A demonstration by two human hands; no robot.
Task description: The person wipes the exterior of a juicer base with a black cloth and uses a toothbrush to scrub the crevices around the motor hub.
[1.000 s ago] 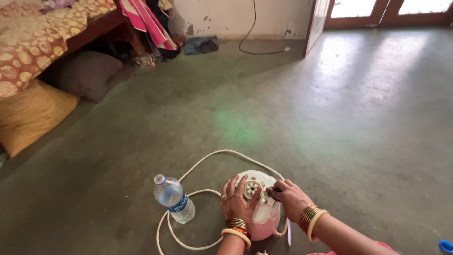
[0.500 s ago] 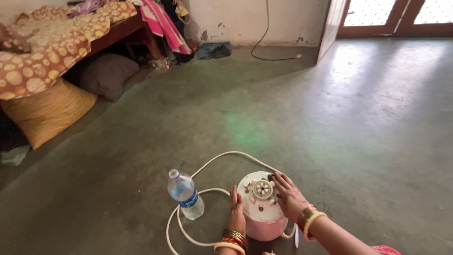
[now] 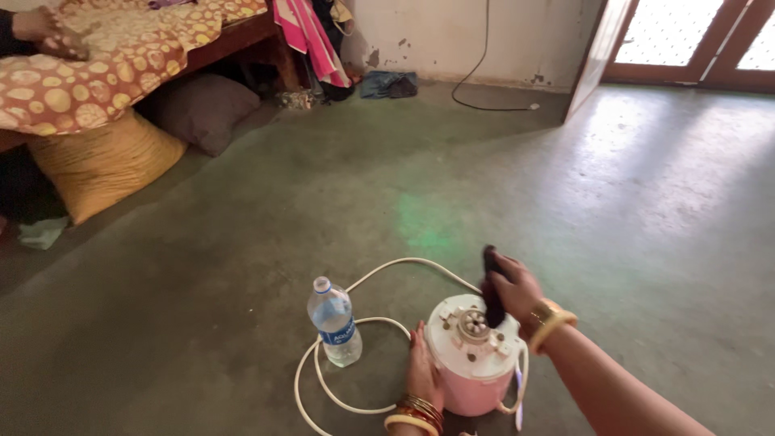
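A pink and white mixer base (image 3: 472, 359) stands on the floor at the bottom centre, its metal coupling facing up. My left hand (image 3: 422, 371) presses flat against its left side. My right hand (image 3: 514, 289) hovers over the top right of the base and grips a small dark object (image 3: 492, 284). A white power cord (image 3: 379, 323) loops around the base. A clear plastic water bottle (image 3: 334, 322) with a blue label stands upright just left of the base.
A bed with a spotted orange cover (image 3: 97, 73) is at the upper left, with a yellow sack (image 3: 101, 165) and a grey cushion (image 3: 206, 113) under it. Clothes (image 3: 311, 36) hang by the wall. A door (image 3: 597, 52) stands open at the upper right.
My right hand has lifted from the top of the mixer base and now holds a dark object. My left hand stays on the base's side. The view has tilted up slightly.
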